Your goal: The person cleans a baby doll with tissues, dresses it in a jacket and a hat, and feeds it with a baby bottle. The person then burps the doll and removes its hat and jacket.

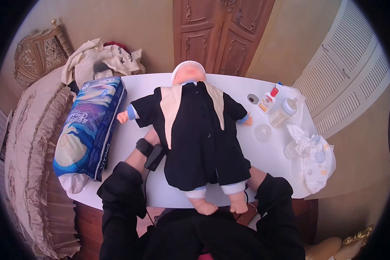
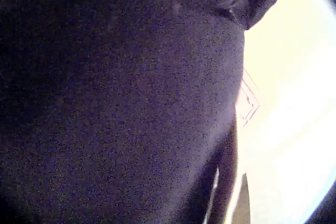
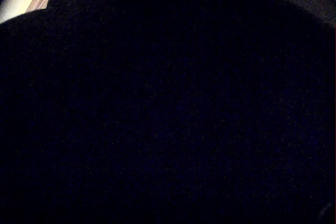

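Observation:
A baby doll in a white cap (image 1: 187, 65) lies face up along the table, feet toward the person. It wears a black coat (image 1: 190, 130) with long cream lapels (image 1: 172, 110) over light blue and white clothing. The left hand (image 1: 152, 136) shows only near its strapped wrist; the rest goes under the coat's side, fingers hidden. On the other side the right forearm (image 1: 256, 177) runs beneath the coat's lower edge, and that hand is covered. Dark cloth (image 2: 121, 98) fills most of the left wrist view. Nearly all of the right wrist view is black.
The white table (image 1: 134, 86) bears a blue diaper pack (image 1: 91, 125) at left. At right stand a red-capped bottle (image 1: 268, 100), a baby bottle (image 1: 283, 112), a clear round lid (image 1: 262, 133) and a patterned diaper (image 1: 318, 164). A bed (image 1: 34, 164) adjoins the left side.

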`<state>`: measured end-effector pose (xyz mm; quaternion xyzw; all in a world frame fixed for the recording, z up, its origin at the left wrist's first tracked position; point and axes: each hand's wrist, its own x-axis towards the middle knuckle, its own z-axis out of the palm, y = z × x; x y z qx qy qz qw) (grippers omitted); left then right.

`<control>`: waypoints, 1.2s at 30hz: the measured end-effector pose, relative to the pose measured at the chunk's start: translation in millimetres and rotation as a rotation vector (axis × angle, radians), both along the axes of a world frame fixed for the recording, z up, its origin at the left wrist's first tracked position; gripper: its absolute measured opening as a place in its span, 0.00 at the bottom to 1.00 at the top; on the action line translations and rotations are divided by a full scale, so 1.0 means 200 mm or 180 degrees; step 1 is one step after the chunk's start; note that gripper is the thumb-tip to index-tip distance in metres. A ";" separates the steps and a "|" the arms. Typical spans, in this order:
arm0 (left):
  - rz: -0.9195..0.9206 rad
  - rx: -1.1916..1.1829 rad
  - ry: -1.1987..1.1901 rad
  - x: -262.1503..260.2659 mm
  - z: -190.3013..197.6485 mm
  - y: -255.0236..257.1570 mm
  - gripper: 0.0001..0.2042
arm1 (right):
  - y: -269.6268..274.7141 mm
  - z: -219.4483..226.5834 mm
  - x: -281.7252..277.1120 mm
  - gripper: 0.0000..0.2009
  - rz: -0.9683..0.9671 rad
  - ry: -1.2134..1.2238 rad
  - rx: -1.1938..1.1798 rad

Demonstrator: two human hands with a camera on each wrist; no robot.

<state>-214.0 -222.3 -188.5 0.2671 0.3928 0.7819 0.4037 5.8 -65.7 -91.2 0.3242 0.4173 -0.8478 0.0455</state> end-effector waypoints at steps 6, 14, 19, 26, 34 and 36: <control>-0.0076 -0.0391 0.0024 0.11 -0.05 -0.05 0.20 | -0.05 0.02 -0.01 0.27 -0.0022 -0.0014 -0.0112; -0.0213 -0.0653 -0.0527 0.04 -0.03 -0.09 0.19 | 0.00 0.01 0.19 0.27 -0.0093 -0.0045 -0.0167; -0.0067 -0.1094 -0.0366 0.11 0.11 -0.01 0.21 | -0.02 0.01 0.22 0.27 -0.0075 -0.0103 -0.0210; 0.0351 -0.1570 -0.0920 0.31 0.37 -0.01 0.23 | 0.02 -0.05 0.34 0.25 -0.0003 -0.0014 -0.0379; 0.0056 -0.1486 -0.1129 0.64 0.41 -0.34 0.22 | 0.01 -0.05 0.49 0.25 0.0735 0.0267 0.0019; 0.0073 -0.1511 -0.0832 0.74 0.40 -0.41 0.17 | -0.02 -0.06 0.51 0.24 0.0616 0.0228 0.0222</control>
